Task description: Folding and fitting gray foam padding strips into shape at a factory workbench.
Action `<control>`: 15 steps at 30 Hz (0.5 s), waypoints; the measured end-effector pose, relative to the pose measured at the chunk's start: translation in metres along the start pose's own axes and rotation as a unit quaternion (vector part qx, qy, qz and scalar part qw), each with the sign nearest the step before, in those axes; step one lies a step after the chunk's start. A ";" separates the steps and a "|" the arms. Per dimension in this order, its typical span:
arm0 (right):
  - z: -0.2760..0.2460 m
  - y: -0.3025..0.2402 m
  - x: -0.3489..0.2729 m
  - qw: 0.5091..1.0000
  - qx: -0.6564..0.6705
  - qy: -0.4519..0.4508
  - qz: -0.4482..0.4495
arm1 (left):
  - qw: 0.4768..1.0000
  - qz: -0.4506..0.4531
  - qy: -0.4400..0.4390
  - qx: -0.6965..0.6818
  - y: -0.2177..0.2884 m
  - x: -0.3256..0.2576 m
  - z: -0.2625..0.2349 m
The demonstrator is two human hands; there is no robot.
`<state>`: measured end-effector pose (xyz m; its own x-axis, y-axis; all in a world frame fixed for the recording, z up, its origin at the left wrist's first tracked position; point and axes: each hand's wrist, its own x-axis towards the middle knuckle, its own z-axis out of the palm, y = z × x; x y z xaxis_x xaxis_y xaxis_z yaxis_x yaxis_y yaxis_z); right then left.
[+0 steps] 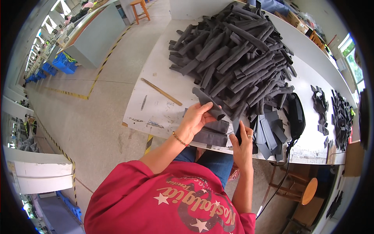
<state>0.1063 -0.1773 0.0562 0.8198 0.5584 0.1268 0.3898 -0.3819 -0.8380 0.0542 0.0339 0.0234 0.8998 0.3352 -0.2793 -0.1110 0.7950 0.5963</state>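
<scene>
My left hand [193, 121] is closed around a rolled black fabric tube [204, 101], thumb on top, above the table's front edge. To its right, my right hand [244, 147] pinches a thin dark grey strip [236, 124] between thumb and fingers. The strip's lower part is hidden by the fingers. Folded black fabric pieces [211, 138] lie on the table edge beneath and between my hands. Just beyond them rises a large heap of similar black fabric tubes [233, 58]. Flat grey strips [266, 132] are fanned out right of my right hand.
A wooden stick [161, 92] lies on the white table [142, 113] at left. On the right stand a black bag-like object [297, 115] with a cord hanging down, and more black pieces [342, 117]. A wooden stool [309, 191] is below the table's right side.
</scene>
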 end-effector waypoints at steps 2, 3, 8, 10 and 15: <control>-0.010 -0.009 -0.002 0.999 0.003 -0.032 0.029 | 1.000 0.005 0.003 0.009 0.000 0.001 0.001; -0.013 -0.011 -0.003 0.999 0.003 -0.031 0.030 | 1.000 0.004 0.012 0.012 0.000 0.002 0.002; -0.016 -0.018 -0.006 1.000 0.010 0.009 -0.025 | 0.999 0.009 0.027 0.017 -0.001 0.001 0.007; -0.012 -0.020 -0.004 0.999 0.032 0.026 -0.032 | 0.999 0.011 0.036 0.018 -0.001 0.000 0.008; -0.006 -0.015 -0.003 0.995 0.066 0.056 -0.051 | 0.999 0.007 0.033 0.036 0.000 -0.001 0.014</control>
<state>0.1007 -0.1771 0.0713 0.8235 0.5011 0.2662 0.4202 -0.2233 -0.8796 0.0587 0.0266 0.0341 0.8687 0.3804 -0.3172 -0.0910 0.7522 0.6526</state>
